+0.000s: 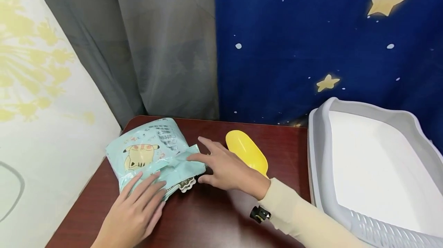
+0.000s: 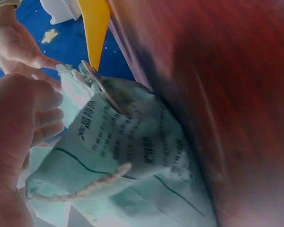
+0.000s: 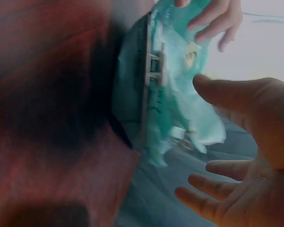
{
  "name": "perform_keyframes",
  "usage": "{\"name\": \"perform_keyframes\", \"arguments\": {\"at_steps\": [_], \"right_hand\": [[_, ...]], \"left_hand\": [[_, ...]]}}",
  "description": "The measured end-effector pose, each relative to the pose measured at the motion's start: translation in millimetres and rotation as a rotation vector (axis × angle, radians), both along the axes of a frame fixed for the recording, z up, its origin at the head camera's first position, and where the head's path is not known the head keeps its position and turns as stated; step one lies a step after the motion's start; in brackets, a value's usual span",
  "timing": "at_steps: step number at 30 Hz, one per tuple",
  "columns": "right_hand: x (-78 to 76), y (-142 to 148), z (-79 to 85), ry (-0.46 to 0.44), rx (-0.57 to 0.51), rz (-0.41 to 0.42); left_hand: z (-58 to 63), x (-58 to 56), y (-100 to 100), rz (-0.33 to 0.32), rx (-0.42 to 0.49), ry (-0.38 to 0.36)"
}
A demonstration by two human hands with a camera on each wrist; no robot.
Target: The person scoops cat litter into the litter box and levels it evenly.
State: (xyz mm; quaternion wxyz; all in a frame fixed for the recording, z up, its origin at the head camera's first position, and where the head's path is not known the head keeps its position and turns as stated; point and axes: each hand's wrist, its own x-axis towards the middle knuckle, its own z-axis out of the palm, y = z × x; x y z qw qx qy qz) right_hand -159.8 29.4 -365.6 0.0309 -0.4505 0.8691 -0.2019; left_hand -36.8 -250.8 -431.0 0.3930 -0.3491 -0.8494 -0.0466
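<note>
A light teal plastic bag (image 1: 149, 130) printed with a cartoon figure and text lies at the table's left rear, its near end folded and crumpled. My left hand (image 1: 133, 211) rests on that near end with its fingers extended. My right hand (image 1: 221, 163) is at the bag's right corner, fingers spread; in the right wrist view the hand (image 3: 246, 156) appears apart from the crumpled plastic. A dark, wavy-edged flat piece (image 1: 187, 184) with white lettering pokes out from under the fold. The left wrist view shows a twisted cord (image 2: 85, 189) on the bag.
A yellow scoop (image 1: 247, 152) lies just behind my right wrist. On the right stands a large grey and white tray (image 1: 322, 163) with raised walls. The dark red table (image 1: 207, 221) meets grey and blue curtains behind and a white wall (image 1: 52, 125) at left.
</note>
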Motion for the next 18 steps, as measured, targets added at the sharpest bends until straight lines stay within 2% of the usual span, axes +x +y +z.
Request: {"name": "perform_keyframes", "arguments": {"at_steps": [3,11,18], "right_hand": [[-3.5,-8,-9.9,0.011,-0.021,-0.001],[-24.1,-18,-31.1,0.083,-0.161,-0.008],[-32.1,-28,-45.1,0.060,-0.221,-0.006]], "left_hand": [[-2.8,2.6,-5,0.020,0.003,-0.016],[-7.8,-2.1,-13,0.056,0.032,-0.051],[-12.8,5.6,-26,0.125,-0.075,-0.158]]}}
